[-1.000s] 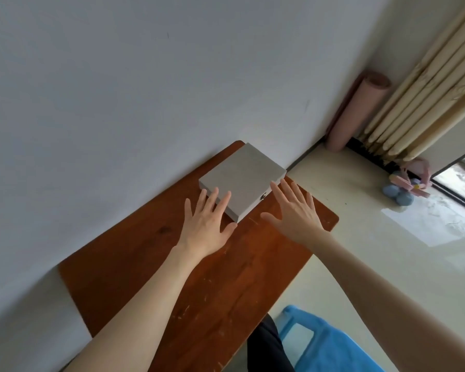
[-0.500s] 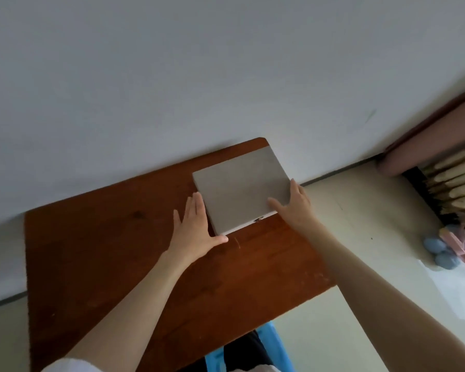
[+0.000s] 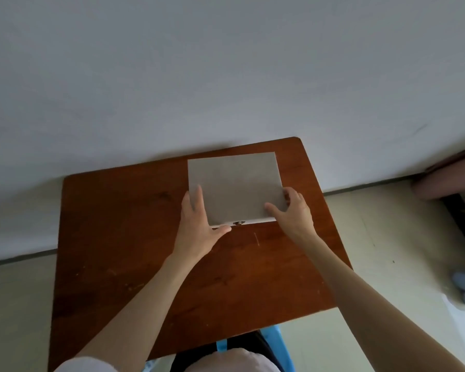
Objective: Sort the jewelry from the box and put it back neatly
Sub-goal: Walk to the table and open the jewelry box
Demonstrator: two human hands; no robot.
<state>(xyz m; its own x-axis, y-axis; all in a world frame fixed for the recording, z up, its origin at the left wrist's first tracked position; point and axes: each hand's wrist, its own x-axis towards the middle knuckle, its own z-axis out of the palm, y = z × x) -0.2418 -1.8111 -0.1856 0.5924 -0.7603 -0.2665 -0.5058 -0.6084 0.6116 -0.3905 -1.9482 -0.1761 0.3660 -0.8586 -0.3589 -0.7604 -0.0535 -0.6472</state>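
Holding: both my hands frame the closed grey jewelry box (image 3: 234, 183) at its near end, one on each side, so it can be steadied or drawn toward me before opening.
Left hand (image 3: 196, 226): fingers lie straight along the box's left edge and the thumb reaches under its front edge near the clasp (image 3: 239, 223); I judge this a bracing contact that stops the box sliding left, not a closed grasp.
Right hand (image 3: 293, 213): thumb lies on the lid near the front right corner while the fingers curl round the right side, clamping that corner; this gives the purchase for moving or lifting.
Box position: it lies flat on the brown wooden table (image 3: 118, 237), toward the far right part of the top, close to the white wall (image 3: 226, 63), with the clasp side facing me.
Lid: shut, so no jewelry can be seen and the sorting has not begun.
Stage, by my judgement: the very start; the box is placed clasp-forward so the lid should swing away from me.
Next need: releasing the small clasp, which probably wants one hand freed while the other pins the base.
Risk: the smooth table may let the light box skate when the clasp is pushed.
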